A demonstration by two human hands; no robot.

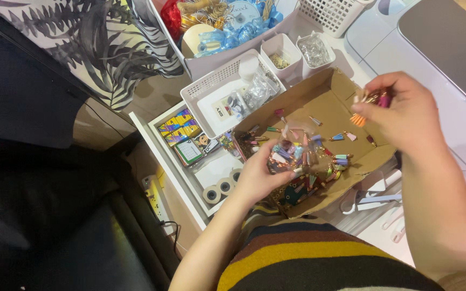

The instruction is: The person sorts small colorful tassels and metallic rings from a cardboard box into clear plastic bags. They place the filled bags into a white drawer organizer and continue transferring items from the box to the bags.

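My left hand [257,175] holds a small clear plastic bag [289,151] stuffed with colourful little tassels, just above the near end of an open brown cardboard box [324,97]. My right hand [400,116] hovers over the box's right side, pinching several small tassels [368,105], orange and pink among them, between thumb and fingertips. More loose tassels [336,160] in several colours lie scattered on the box floor between my two hands.
An open white drawer [160,153] holds small card packs, a white pad and tape rolls [219,188]. White baskets [203,89] and small tubs [281,51] with bags and beads stand beyond the box. A power strip [155,196] lies by the drawer's left side, below it.
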